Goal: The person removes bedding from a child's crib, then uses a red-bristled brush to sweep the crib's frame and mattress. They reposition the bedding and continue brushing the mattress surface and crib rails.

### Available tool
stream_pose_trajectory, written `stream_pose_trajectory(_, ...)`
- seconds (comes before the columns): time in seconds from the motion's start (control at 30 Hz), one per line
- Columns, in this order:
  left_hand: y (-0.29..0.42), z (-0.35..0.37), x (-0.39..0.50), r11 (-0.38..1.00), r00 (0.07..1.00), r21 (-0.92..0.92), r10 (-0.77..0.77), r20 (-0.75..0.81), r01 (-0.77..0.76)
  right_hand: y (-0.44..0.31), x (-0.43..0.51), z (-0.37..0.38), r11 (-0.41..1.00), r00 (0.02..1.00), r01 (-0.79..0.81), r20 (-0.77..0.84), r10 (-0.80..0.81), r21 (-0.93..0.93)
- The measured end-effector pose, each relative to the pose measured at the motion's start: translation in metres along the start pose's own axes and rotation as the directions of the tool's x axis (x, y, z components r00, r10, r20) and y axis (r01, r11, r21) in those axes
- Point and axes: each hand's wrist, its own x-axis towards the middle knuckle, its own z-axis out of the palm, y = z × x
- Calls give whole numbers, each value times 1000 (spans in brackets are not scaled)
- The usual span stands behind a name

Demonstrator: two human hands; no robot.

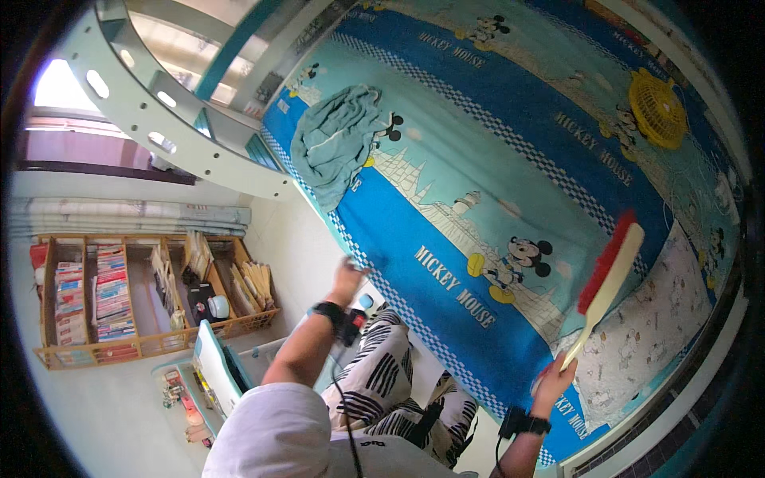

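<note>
My right hand (554, 382) is closed around the cream handle of a bed brush (609, 275) with red bristles, raised over the bed at the right. The brush head is above the corner of a pale pillow (642, 352). My left hand (348, 281) is at the near edge of the blue and teal cartoon-print bedsheet (412, 221); whether its fingers grip the sheet cannot be told. A crumpled teal cloth (337, 140) lies on the bed, up from my left hand.
A yellow round fan (657, 109) lies on the far right of the bed. A curved white rail (197, 155) rises at the upper left. Wooden shelves (134, 287) with books stand left, above a white and teal cart (218, 364). Bed frame runs along the right.
</note>
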Motion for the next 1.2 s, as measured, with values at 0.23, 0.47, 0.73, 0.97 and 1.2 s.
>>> stream_pose_trajectory(0.23, 70, -90, 160, 942, 945, -136, 286, -158, -308, 86, -111, 216, 763, 960, 137, 274, 55, -632)
stream_pose_trajectory(0.47, 135, -113, 310, 960, 922, -103, 216, -320, -260, 62, -94, 257, 477, 632, 607, 750, 194, -635)
stream_pose_trajectory(0.73, 156, -121, 333, 887, 974, -430, 219, 66, -170, -66, 110, 278, -423, 784, 572, 620, 31, -703)
stream_pose_trajectory(0.97, 175, -195, 155, 735, 798, -676, 377, 470, 51, -102, 138, 214, 918, 894, 281, -271, -357, -281)
stream_pose_trajectory(1.2, 213, -57, -48, 991, 161, -102, 88, 983, 83, -52, -44, 86, 977, 940, 71, -315, -133, -202)
